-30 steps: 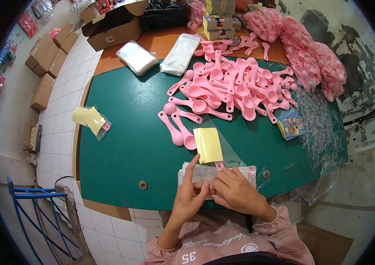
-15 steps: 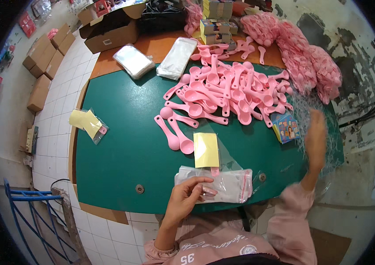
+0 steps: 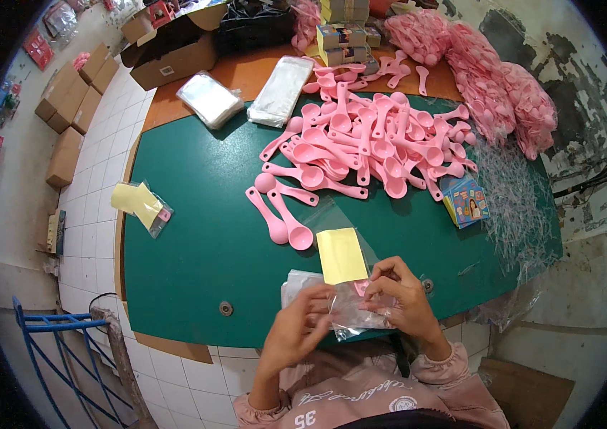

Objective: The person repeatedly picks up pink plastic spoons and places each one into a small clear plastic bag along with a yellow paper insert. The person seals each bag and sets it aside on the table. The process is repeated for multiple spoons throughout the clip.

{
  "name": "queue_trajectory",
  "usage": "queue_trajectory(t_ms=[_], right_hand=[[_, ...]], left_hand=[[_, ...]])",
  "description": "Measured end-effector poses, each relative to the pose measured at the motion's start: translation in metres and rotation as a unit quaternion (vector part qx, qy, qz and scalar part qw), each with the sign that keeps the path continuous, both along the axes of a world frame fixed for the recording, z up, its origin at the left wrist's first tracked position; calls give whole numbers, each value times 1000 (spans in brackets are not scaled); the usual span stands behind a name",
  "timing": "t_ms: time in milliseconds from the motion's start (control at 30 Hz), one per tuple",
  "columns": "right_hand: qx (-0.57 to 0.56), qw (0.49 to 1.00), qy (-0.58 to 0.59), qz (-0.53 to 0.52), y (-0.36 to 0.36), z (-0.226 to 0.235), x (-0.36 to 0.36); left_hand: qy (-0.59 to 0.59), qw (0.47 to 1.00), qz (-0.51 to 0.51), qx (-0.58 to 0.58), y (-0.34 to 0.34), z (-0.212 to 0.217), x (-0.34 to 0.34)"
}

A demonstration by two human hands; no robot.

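Observation:
My left hand and my right hand both pinch a clear plastic bag at the near edge of the green table. Something small and pink shows inside the bag between my fingers. A yellow card lies just beyond my hands on another clear bag. Two pink plastic spoons lie side by side past the card. A big heap of pink spoons covers the far middle of the table.
A small pile of colourful cards and a heap of thin clear strips lie to the right. A filled bag with a yellow card rests at the left edge. Stacks of clear bags, cardboard boxes and bagged pink spoons sit at the back.
My right hand has come back from the right side of the table to the bag. Both hands now hold the bag raised off the stack at the table's edge.

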State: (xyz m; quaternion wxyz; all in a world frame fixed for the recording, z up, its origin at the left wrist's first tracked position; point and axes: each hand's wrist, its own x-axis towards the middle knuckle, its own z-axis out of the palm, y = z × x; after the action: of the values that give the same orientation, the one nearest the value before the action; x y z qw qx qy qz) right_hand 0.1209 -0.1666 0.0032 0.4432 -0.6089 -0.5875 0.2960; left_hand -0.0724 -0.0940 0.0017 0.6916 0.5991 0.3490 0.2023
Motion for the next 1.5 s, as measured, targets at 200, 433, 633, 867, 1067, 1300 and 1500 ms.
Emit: queue_trajectory(t_ms=[200, 433, 633, 867, 1067, 1300, 1500], right_hand=[[-68, 996, 59, -28, -9, -4, 3], [-185, 929, 317, -51, -8, -3, 5], [-190, 935, 278, -114, -8, -6, -4], [-183, 939, 266, -118, -10, -8, -5], [-166, 927, 281, -184, -4, -5, -13], [-175, 937, 258, -155, -8, -2, -12], [-188, 948, 201, -158, -9, 7, -17]], left_hand=[[63, 981, -23, 181, -4, -3, 13], [102, 969, 82, 210, -9, -2, 23], [88, 986, 95, 107, -7, -4, 23], [97, 983, 119, 100, -5, -3, 26], [60, 987, 140, 43, -7, -13, 27], [-76, 980, 171, -60, -11, -19, 27], [-4, 996, 83, -10, -6, -7, 23]])
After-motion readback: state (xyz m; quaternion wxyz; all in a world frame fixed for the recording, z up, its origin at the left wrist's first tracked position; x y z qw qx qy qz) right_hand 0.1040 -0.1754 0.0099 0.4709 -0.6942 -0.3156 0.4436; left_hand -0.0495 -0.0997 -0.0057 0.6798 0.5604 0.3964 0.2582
